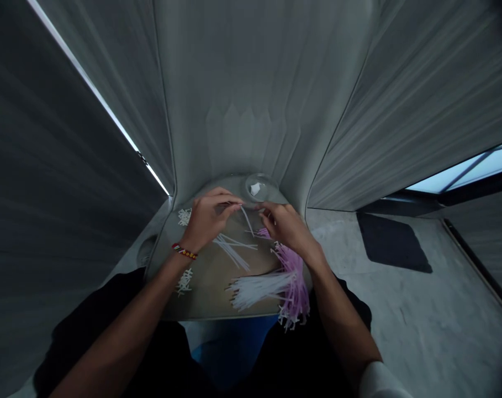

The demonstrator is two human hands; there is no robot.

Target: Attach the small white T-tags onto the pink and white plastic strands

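Grey padding covered the tall chair (267, 61), the largest item noted; its seat (211, 298) carried the work. At the seat's right front lay a bundle (294, 290) of white and pink strands, some pink ends reaching past the edge. The left hand (207, 218) was above the seat's rear half, thumb and fingers pinched on one strip. The right hand (287, 225) was just beside it, fingers curled; whether it gripped anything could not be told. Several loose strips (234, 251) lay fanned between the forearms. Behind the hands stood a clear round dish (272, 187). A far pile (184, 216) and a near pile (184, 281) of short pale pieces lay along the left side. The slightest item was the white strip (247, 221), slanting down from the left fingertips between both hands.

In this inspector's judgement, good handling called for a light pinch close to the strip's end, lest it kink, with both hands steady and the forearms clear of bundle and piles.
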